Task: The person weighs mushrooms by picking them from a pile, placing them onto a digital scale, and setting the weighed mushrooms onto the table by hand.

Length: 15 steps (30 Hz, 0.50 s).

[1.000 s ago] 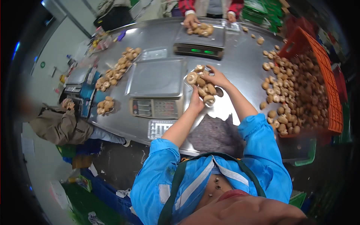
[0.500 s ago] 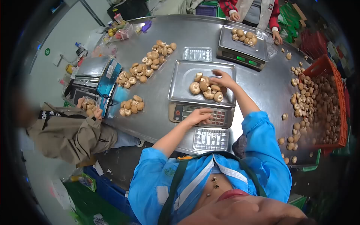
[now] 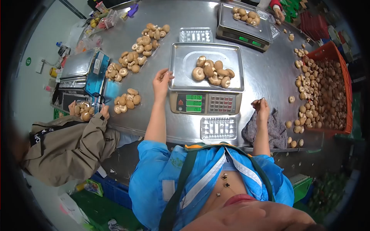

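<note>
Several brown mushrooms (image 3: 212,72) lie in a group on the metal pan of the digital scale (image 3: 207,103), whose green display is lit. My left hand (image 3: 162,80) is at the pan's left edge, fingers bent and apart, holding nothing visible. To the right of the scale, my right hand (image 3: 261,107) hovers by a grey cloth (image 3: 266,129), its fingertips drawn together; whether something small is between them is hidden. A clear plastic tray (image 3: 219,128) sits below the scale, and another clear tray (image 3: 195,35) lies above it.
Mushroom groups (image 3: 128,61) line the left side. An orange crate (image 3: 348,96) of mushrooms stands right, with loose ones beside it. A second scale (image 3: 243,29) is at the back. A co-worker (image 3: 73,146) holds packed mushrooms near a wrapping machine (image 3: 83,73).
My left hand has left the scale keys for the pan's left edge. My right hand has moved off the mushrooms toward the cloth. The view has shifted, and the display shows digits.
</note>
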Each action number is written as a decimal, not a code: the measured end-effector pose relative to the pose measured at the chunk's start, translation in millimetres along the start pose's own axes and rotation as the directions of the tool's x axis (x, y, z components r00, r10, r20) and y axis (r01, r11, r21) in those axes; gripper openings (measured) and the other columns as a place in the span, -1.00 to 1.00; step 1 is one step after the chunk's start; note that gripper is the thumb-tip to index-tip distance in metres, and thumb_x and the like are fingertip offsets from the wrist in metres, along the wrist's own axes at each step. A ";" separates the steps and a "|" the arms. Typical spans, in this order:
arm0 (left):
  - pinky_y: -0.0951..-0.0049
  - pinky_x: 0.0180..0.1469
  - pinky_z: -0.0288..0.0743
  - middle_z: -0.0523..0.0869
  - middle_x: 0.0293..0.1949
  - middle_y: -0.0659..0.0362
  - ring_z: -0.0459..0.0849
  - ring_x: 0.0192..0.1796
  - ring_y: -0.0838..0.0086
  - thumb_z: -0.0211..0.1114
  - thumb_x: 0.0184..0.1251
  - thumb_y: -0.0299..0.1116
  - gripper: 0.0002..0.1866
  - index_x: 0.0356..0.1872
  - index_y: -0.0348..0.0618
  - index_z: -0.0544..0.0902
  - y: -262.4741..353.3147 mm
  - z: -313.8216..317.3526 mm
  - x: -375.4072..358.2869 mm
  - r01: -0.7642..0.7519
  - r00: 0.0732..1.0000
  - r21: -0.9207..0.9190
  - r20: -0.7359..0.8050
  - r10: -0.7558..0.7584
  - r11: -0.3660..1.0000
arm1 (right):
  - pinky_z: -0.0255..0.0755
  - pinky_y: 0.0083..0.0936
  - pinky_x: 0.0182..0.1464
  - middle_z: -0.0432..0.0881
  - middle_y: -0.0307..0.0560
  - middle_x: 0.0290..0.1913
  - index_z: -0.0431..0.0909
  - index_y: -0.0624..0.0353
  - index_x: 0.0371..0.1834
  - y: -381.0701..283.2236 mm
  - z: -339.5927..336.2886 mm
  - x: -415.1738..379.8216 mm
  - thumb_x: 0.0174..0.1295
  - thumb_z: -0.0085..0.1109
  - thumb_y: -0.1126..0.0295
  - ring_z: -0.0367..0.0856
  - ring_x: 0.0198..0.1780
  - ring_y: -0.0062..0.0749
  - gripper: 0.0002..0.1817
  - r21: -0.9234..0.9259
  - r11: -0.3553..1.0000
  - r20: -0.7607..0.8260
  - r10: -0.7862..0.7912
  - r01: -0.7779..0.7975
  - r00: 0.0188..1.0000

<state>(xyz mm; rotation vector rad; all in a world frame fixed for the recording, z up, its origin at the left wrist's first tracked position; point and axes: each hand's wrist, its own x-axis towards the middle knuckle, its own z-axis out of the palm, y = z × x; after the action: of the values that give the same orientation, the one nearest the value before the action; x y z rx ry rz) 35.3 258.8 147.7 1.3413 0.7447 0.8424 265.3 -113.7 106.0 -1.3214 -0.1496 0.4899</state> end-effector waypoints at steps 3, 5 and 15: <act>0.58 -0.17 0.46 0.63 -0.15 0.08 0.61 -0.19 0.48 0.17 0.27 -0.38 -0.67 0.02 -0.30 0.47 -19.6 33.6 17.8 -0.069 0.996 0.057 0.058 0.066 0.996 | 0.43 -0.50 -0.15 0.58 -0.10 -0.16 0.41 0.16 -0.10 -13.3 15.9 -2.0 0.33 -0.05 0.19 0.59 -0.17 -0.36 -0.73 -0.199 0.979 -0.098 0.015 -0.035 0.995; 0.46 0.00 0.43 0.55 -0.01 0.00 0.54 -0.02 0.37 0.21 0.24 -0.27 -0.53 0.12 -0.29 0.40 -16.2 56.4 25.9 -0.111 0.990 0.253 0.116 0.084 0.961 | 0.38 -0.45 -0.01 0.48 -0.03 0.05 0.30 0.17 0.12 -25.1 42.1 2.1 0.29 0.00 0.19 0.52 0.01 -0.32 -0.58 -0.267 0.964 -0.096 -0.018 -0.008 0.995; 0.20 0.24 0.21 0.38 0.14 -0.14 0.33 0.21 0.04 0.26 0.05 0.10 -0.22 0.20 -0.23 0.31 -46.0 133.0 20.4 -0.141 0.989 0.636 0.132 0.074 0.758 | 0.05 -0.17 0.30 0.10 0.38 0.25 0.13 0.31 0.27 20.2 157.4 65.9 -0.02 0.25 0.06 0.12 0.28 0.17 -0.15 -0.602 0.758 0.119 -0.225 0.250 0.967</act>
<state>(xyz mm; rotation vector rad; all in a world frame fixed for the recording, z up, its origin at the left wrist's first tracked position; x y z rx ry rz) 163.3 206.5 114.8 2.0493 0.9315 0.6137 259.3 57.8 115.7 -1.9032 -0.5435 0.2475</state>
